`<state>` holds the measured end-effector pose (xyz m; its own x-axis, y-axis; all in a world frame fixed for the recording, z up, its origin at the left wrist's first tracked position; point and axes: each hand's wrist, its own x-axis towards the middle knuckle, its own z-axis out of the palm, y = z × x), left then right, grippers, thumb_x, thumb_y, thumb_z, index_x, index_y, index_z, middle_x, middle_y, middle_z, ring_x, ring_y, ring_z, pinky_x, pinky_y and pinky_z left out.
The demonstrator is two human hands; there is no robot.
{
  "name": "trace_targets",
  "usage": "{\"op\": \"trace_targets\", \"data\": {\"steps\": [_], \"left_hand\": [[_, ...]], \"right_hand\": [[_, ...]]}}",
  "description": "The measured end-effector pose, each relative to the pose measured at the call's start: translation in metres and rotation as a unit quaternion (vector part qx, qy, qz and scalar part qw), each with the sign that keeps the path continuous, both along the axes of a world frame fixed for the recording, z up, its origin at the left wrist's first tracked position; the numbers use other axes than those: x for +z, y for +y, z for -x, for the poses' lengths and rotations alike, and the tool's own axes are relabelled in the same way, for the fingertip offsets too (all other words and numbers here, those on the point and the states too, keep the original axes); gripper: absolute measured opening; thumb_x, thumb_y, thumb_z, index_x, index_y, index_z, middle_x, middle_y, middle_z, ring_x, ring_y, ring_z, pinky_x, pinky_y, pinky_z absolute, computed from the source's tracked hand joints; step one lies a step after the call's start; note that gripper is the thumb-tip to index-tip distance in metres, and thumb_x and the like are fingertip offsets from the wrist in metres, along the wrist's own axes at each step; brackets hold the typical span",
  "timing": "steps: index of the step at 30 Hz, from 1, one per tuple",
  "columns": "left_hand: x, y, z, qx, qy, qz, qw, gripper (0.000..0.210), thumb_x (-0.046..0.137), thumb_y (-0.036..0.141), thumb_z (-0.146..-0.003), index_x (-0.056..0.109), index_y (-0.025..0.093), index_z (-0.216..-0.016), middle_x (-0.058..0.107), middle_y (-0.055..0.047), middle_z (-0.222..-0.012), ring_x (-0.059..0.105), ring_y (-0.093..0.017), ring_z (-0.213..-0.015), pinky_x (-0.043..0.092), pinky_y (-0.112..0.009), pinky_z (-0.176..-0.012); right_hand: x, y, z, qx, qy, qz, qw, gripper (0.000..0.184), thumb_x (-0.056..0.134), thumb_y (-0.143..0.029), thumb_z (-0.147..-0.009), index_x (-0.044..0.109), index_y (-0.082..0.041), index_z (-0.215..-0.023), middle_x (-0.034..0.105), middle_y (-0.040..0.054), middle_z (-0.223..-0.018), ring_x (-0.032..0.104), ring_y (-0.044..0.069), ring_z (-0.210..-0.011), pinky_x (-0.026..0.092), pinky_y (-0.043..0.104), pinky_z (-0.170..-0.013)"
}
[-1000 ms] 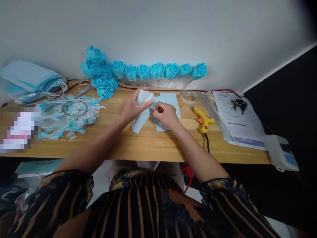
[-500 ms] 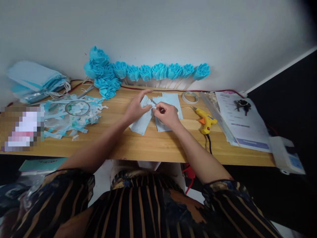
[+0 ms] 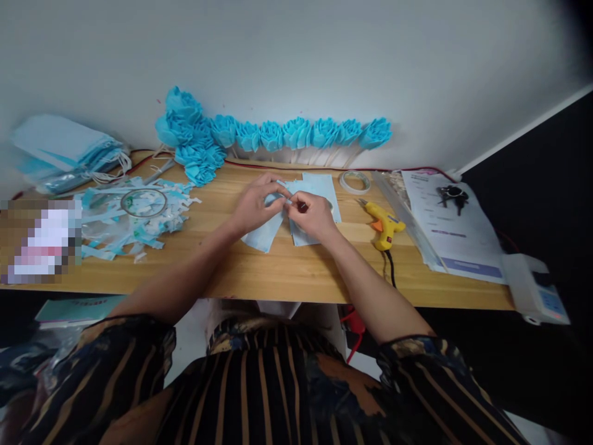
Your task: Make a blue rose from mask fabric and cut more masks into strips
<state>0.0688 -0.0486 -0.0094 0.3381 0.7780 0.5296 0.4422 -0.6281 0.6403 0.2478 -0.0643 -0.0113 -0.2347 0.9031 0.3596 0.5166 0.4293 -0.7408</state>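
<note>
Near the middle of the table my left hand [image 3: 258, 203] is closed on a light blue fabric sheet [image 3: 264, 233], its thumb and fingertips meeting at the sheet's upper right edge. My right hand [image 3: 312, 215] pinches at that same edge, fingertips touching those of the left. What exactly sits between the fingertips is too small to tell. Under and beside my right hand lie more light blue fabric sheets [image 3: 319, 184], partly covered by it. A yellow hot glue gun [image 3: 385, 230] lies to the right of that hand, its nozzle pointing up and left.
Blue fabric flowers [image 3: 296, 133] on sticks lean along the wall. A roll of tape [image 3: 355, 182] lies behind the glue gun. To the right are a printed paper [image 3: 456, 228] and keys [image 3: 453, 198]. Fabric scraps [image 3: 173, 213] and stacked face masks [image 3: 69, 151] occupy the left.
My left fingers, raised and spread before, have come down and curled toward my right fingertips over the sheet. My right hand has stayed nearly in place.
</note>
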Motion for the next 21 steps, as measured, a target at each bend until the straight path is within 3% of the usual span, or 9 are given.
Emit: {"op": "trace_targets", "data": {"steps": [10,14,18,21], "left_hand": [[0.003,-0.002,-0.003,-0.005,-0.032,0.024,0.999,0.004,0.068,0.022,-0.083,0.068,0.02,-0.08,0.065,-0.005,-0.102,0.062,-0.02,-0.102,0.047,-0.037,-0.097],[0.006,0.005,0.001,0.018,-0.137,0.029,0.99,0.01,0.071,0.027,-0.084,0.066,0.02,-0.077,0.065,-0.004,-0.099,0.06,-0.02,-0.103,0.046,-0.036,-0.098],[0.008,0.028,0.026,0.097,-0.346,0.028,0.933,0.017,0.071,0.034,-0.085,0.063,0.02,-0.078,0.06,0.0,-0.079,0.057,-0.013,-0.079,0.048,-0.028,-0.081],[0.005,0.045,0.049,0.173,-0.414,0.076,0.89,0.02,0.066,0.038,-0.088,0.059,0.022,-0.08,0.054,0.004,-0.066,0.051,-0.01,-0.063,0.044,-0.025,-0.068]], "right_hand": [[-0.005,0.001,0.001,0.017,-0.034,0.01,0.999,0.022,0.058,-0.03,-0.079,0.045,-0.022,-0.063,0.052,-0.0024,-0.061,0.042,0.012,-0.059,0.031,0.028,-0.06],[-0.01,0.0,0.003,0.065,-0.079,0.031,0.994,0.024,0.062,-0.032,-0.081,0.05,-0.021,-0.064,0.057,-0.002,-0.063,0.046,0.013,-0.06,0.032,0.028,-0.062],[-0.012,-0.002,0.005,0.092,-0.166,0.047,0.981,0.026,0.062,-0.028,-0.082,0.048,-0.021,-0.062,0.058,-0.0021,-0.065,0.046,0.012,-0.06,0.026,0.028,-0.059],[-0.009,-0.005,0.004,0.101,-0.202,0.05,0.973,0.027,0.062,-0.025,-0.083,0.047,-0.021,-0.062,0.058,-0.0018,-0.066,0.044,0.012,-0.06,0.024,0.029,-0.059]]}}
